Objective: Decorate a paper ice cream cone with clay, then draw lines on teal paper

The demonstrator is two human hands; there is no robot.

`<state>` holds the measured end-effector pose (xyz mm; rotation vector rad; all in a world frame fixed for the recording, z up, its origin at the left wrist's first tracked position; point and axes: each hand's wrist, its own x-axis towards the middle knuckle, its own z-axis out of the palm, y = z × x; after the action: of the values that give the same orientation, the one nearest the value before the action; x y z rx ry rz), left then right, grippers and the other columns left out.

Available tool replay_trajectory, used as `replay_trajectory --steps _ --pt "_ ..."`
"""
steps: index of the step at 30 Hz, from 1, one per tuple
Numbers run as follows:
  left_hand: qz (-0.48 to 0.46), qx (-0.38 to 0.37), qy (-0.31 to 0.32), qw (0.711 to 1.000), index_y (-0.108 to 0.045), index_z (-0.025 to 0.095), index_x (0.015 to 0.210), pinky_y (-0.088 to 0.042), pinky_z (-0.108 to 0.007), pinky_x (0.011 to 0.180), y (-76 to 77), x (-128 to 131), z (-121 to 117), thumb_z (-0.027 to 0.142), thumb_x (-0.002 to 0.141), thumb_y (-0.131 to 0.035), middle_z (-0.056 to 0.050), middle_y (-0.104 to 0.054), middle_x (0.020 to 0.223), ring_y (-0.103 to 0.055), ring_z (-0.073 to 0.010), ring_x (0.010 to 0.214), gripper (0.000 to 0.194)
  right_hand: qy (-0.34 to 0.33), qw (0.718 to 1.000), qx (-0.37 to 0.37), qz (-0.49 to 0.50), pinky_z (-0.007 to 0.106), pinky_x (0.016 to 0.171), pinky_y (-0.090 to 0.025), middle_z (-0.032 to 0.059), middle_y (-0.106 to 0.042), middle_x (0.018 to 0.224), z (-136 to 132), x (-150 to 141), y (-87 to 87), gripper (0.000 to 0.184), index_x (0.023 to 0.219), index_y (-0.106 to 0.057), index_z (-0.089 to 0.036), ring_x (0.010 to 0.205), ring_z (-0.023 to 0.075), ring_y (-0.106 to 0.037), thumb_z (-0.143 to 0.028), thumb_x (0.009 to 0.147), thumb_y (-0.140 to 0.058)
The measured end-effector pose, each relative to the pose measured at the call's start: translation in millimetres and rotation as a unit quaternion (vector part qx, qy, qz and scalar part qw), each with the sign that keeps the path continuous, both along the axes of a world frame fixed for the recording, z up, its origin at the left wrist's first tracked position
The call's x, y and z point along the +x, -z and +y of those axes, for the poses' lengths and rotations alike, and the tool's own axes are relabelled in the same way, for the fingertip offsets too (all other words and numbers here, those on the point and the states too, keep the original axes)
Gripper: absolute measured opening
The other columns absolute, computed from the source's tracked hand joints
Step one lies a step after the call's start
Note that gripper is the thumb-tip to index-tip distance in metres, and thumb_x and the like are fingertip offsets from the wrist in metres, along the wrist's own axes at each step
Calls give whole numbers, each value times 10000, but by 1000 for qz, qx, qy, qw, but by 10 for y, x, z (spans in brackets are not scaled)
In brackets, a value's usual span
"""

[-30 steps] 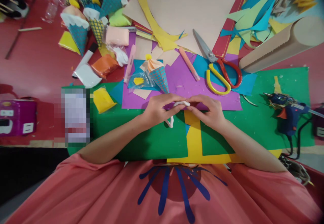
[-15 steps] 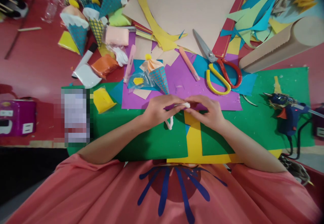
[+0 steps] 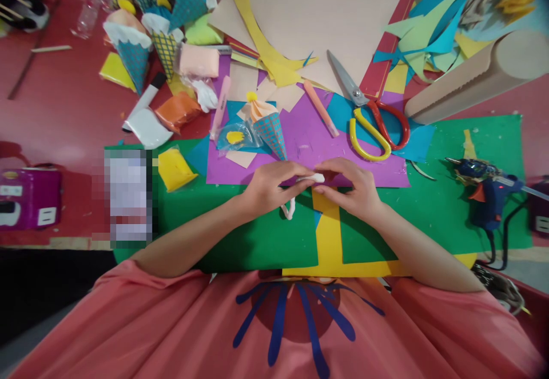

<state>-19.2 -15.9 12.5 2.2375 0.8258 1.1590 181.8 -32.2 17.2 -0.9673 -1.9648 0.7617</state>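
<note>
Left hand [image 3: 270, 187]: thumb and fingers pinched on a soft white strip [image 3: 317, 178], whose pale end protrudes toward the right. The strip's middle is concealed by this hand; a bent white length [image 3: 290, 210] emerges on its near side, over the green sheet [image 3: 257, 242]. Whether the two visible portions are continuous cannot be told from here. Right hand [image 3: 354, 187], opposite: thumb and forefinger parted about the strip's protruding end; whether either presses on it cannot be determined, and its remaining fingers are largely hidden. Both hands lie above the near edge of the purple sheet [image 3: 377, 176], which they partly cover.

Beyond the left hand: a paper cone [image 3: 271, 130] with a peach top, its point near the knuckles; to its left, a yellow piece [image 3: 234, 137], its outline obscured by clear wrap. Right: large scissors [image 3: 358, 96]. Far right: a glue gun [image 3: 489, 196], its pale stick running out of view. Far left: clustered cones [image 3: 132, 53], the farthest cut off. Near left: a flat oblong [image 3: 131, 196], its surface too blurred to read.
</note>
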Motion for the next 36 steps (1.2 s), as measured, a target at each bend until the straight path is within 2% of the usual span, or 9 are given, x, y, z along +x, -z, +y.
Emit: replay_trajectory --steps 3,9,15,19,25,27,31,32,36 --pt "8 7 9 1000 -670 162 925 -537 -153 705 0 0 0 252 935 -602 -19 -770 814 -733 -95 753 114 -1 1000 6 -9 265 731 -589 47 -750 946 0 -4 12 159 1032 -659 -207 831 145 -710 -311 924 -606" --pt "17 8 -20 1000 -640 135 909 -523 -132 697 -1 -6 -12 249 901 -647 -27 -750 800 -715 -86 725 115 3 999 32 -14 252 727 -581 50 -750 884 11 0 -3 87 964 -650 -189 808 140 -708 -248 929 -596" --pt "14 3 -19 1000 -634 146 911 -524 -121 702 6 -8 -14 234 912 -632 -7 -747 801 -711 -71 714 87 -5 999 33 -20 259 728 -590 67 -742 954 18 -15 0 216 1075 -625 -184 832 153 -711 -299 895 -654" --pt "6 -4 -10 1000 -628 145 893 -523 -107 684 11 4 -13 235 922 -617 -1 -742 780 -705 -60 691 95 -2 998 56 -27 267 750 -584 60 -744 915 12 -12 19 95 1002 -633 -187 844 159 -712 -206 910 -623" --pt "9 -19 -7 1000 -627 151 874 -525 -118 647 -10 7 -17 262 932 -600 0 -738 758 -700 -64 662 127 -7 997 77 -29 240 695 -572 42 -742 836 6 -1 12 56 955 -643 -186 756 136 -701 -211 928 -600" --pt "10 -24 -8 1000 -631 155 879 -528 -125 648 -11 3 -20 258 932 -599 0 -742 765 -702 -67 665 120 -4 997 73 -31 250 710 -577 47 -745 852 2 -1 12 83 965 -644 -186 777 144 -708 -249 931 -602" --pt "7 -25 -16 1000 -637 154 890 -526 -125 660 0 -3 -23 242 927 -607 -1 -746 779 -707 -68 687 101 8 999 24 -19 271 737 -594 71 -746 961 -5 0 7 407 1150 -605 -185 833 163 -721 -463 859 -667" --pt "8 -26 -17 999 -639 156 890 -527 -128 660 2 -2 -23 244 926 -608 -1 -747 782 -708 -70 689 100 8 1000 10 -17 263 731 -594 69 -746 964 -3 0 2 426 1161 -600 -186 824 156 -722 -478 857 -663" --pt "16 -22 -15 1000 -641 162 889 -531 -144 667 -3 -2 -19 251 929 -600 -2 -749 787 -708 -78 696 105 3 1000 -14 -18 222 671 -570 35 -745 833 22 0 -22 199 949 -651 -179 720 117 -698 -371 925 -605"
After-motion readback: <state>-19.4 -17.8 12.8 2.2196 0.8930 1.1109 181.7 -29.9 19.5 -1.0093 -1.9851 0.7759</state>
